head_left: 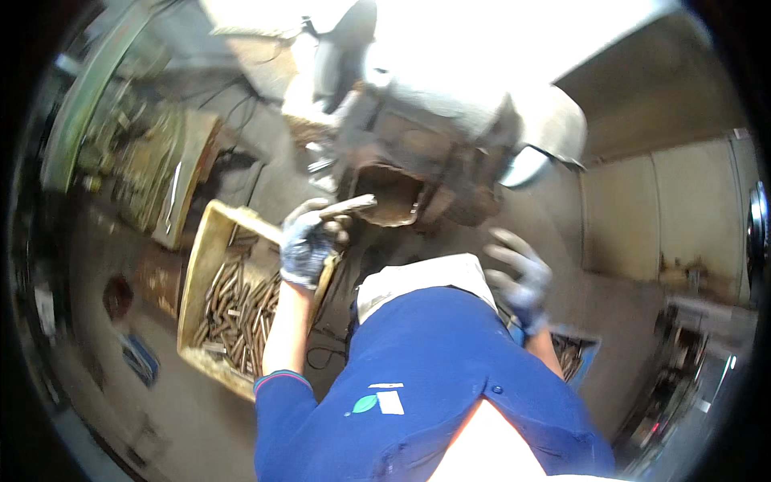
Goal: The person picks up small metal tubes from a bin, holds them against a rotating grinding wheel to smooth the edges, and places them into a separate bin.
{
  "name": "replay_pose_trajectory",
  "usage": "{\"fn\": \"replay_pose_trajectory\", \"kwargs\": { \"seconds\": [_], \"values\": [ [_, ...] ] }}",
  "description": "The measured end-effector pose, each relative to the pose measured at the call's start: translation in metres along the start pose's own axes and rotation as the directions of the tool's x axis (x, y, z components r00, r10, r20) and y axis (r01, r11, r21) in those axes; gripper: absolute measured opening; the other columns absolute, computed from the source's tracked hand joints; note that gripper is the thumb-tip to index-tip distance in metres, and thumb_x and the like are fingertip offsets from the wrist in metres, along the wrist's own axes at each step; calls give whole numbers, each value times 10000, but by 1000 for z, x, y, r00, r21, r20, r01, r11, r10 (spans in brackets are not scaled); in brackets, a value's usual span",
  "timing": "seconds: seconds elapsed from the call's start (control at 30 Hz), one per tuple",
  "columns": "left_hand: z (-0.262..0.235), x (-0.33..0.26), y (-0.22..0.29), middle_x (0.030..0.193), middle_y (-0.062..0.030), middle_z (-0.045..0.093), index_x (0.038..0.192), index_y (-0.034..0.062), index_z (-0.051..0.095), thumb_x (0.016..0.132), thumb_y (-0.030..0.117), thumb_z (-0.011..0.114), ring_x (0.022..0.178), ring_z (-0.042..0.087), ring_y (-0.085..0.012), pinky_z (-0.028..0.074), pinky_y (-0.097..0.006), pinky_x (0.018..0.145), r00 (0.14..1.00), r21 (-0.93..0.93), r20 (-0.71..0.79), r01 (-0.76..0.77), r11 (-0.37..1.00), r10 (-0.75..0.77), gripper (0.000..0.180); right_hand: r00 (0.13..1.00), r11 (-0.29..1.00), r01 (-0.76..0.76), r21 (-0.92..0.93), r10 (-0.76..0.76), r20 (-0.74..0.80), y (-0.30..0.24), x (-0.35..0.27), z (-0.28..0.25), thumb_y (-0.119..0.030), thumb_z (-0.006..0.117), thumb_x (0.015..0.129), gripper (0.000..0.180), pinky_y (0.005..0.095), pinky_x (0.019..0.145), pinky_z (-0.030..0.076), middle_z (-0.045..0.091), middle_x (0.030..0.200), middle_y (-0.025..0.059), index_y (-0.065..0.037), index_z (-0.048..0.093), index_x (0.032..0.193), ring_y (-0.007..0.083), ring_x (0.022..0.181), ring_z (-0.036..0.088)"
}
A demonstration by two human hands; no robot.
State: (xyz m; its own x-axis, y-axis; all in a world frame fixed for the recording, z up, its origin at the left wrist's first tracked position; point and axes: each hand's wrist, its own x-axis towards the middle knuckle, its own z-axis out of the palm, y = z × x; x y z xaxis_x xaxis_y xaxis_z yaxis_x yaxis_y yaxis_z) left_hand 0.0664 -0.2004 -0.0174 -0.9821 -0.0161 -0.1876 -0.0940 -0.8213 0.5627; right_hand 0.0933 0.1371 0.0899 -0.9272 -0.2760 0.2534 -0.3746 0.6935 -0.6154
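My left hand [309, 241], in a grey work glove, is closed around a short metal rod [351, 206]. The rod juts to the right, in front of the open mouth of a dark, rusty-brown machine housing [393, 132]. Below this hand stands a yellowish bin [193, 299] with many similar short rods [239, 309] piled inside. My right hand [522, 277], also gloved, is held in the air to the right of my lap. Its fingers are spread, with nothing between them.
A blue container [590, 357] with metal pieces sits beyond my right forearm. At the left is a bench [189, 173] with a long thin tool on it. Pale cabinet panels [658, 213] line the right. Bright glare covers the machine's upper part.
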Motion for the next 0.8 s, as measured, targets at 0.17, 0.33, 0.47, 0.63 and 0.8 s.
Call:
{"fn": "replay_pose_trajectory", "kwargs": {
  "seconds": [0.17,0.33,0.47,0.63,0.8],
  "values": [
    [83,34,-83,829,-171,616,1022,-53,525,828,76,541,653,611,-190,527,-288,543,940,630,328,-143,764,-95,234,986,972,149,183,-134,-94,-1,30,21,-176,784,644,390,357,765,522,543,1119,203,17,644,952,310,889,633],
    [126,29,-120,792,-148,609,970,-26,531,842,87,530,638,613,-218,515,-289,505,820,10,107,565,825,-563,171,963,984,56,171,-8,-269,35,-3,14,-191,779,685,360,332,823,465,528,1003,148,45,649,922,261,922,562],
    [140,32,-137,796,-152,606,965,-27,545,852,60,493,638,611,-221,538,-314,530,731,-33,58,682,731,-680,152,936,960,20,279,79,-342,51,-18,13,-171,766,715,311,307,796,463,533,1009,111,43,656,912,213,900,561],
    [146,42,-162,824,-92,632,1019,-43,572,885,92,527,684,613,-159,536,-285,607,869,373,216,349,860,-446,196,822,788,-197,583,457,-340,87,-30,21,-147,672,811,164,280,764,431,623,857,54,2,702,871,156,912,524],
    [155,46,-174,872,-77,653,1027,-57,600,862,87,607,731,617,-109,500,-228,660,940,771,280,-100,628,-194,220,802,771,-224,595,494,-337,106,-23,18,-136,649,827,154,261,770,409,616,845,46,-4,705,884,143,899,513]
  ]
}}
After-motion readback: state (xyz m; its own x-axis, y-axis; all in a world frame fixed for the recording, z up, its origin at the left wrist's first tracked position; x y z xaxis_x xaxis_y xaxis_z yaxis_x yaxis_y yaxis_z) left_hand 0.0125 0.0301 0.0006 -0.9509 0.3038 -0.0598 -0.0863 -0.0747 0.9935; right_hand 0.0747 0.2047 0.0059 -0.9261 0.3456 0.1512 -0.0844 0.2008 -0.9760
